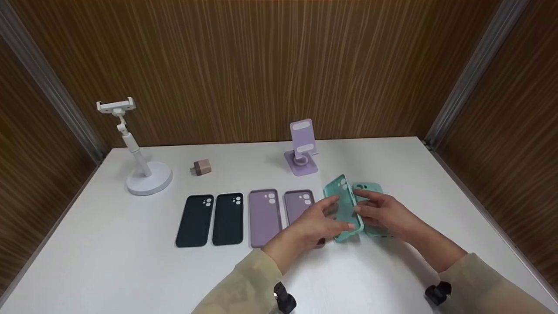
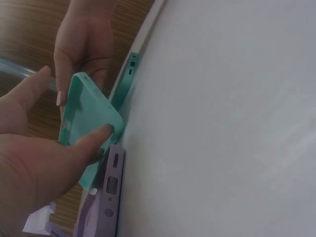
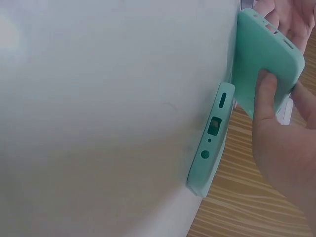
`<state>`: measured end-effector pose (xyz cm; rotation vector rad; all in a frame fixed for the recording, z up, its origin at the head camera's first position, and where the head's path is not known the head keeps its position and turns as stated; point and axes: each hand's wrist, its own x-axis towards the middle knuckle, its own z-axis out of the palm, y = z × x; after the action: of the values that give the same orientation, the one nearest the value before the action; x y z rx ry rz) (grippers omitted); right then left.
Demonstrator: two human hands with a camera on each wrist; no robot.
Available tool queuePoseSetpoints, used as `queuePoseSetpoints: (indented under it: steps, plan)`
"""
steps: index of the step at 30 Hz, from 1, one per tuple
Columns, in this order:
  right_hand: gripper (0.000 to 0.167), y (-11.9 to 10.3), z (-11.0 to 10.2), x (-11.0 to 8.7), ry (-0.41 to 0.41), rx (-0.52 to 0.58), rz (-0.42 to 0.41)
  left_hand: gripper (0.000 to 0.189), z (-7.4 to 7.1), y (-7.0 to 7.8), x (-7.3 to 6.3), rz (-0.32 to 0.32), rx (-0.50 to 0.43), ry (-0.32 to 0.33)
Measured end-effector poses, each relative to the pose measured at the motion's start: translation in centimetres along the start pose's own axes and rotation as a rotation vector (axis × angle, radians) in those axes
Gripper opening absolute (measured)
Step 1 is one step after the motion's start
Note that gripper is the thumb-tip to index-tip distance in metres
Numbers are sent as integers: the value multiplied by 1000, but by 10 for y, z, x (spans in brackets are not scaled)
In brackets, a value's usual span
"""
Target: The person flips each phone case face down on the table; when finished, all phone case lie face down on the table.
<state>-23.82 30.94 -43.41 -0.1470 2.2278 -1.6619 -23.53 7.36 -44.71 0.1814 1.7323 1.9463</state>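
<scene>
A mint green phone case [image 1: 345,211] is tilted up on its side between both hands, its inner face turned toward the left. My left hand [image 1: 313,226] holds it by the left and lower part, the thumb on the inside near a bottom corner. My right hand [image 1: 386,214] grips its right edge, with the thumb [image 3: 267,91] against the outer back. Just to the right, a second mint case [image 1: 369,187] lies on the table, partly hidden behind the right hand. A smaller purple case [image 1: 298,204] lies beneath the left hand and forearm, partly covered.
Leftward in the row lie a larger purple case [image 1: 264,220] and two black cases, one [image 1: 228,220] beside the other [image 1: 195,221]. Behind them stand a purple phone stand [image 1: 303,139], a pink charger plug [image 1: 202,167] and a white stand [image 1: 149,179]. Wood-grain panels [image 1: 261,74] enclose the white table.
</scene>
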Motion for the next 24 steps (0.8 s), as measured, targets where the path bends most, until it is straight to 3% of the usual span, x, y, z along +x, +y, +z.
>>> queuePoseSetpoints:
  steps: [6, 24]
  plan:
    - [81, -2, 3, 4, -26, 11, 5, 88, -2, 2, 2, 4, -123, -28]
    - [76, -4, 11, 9, -51, 11, 10, 87, -6, 1, 5, 28, -116, -52]
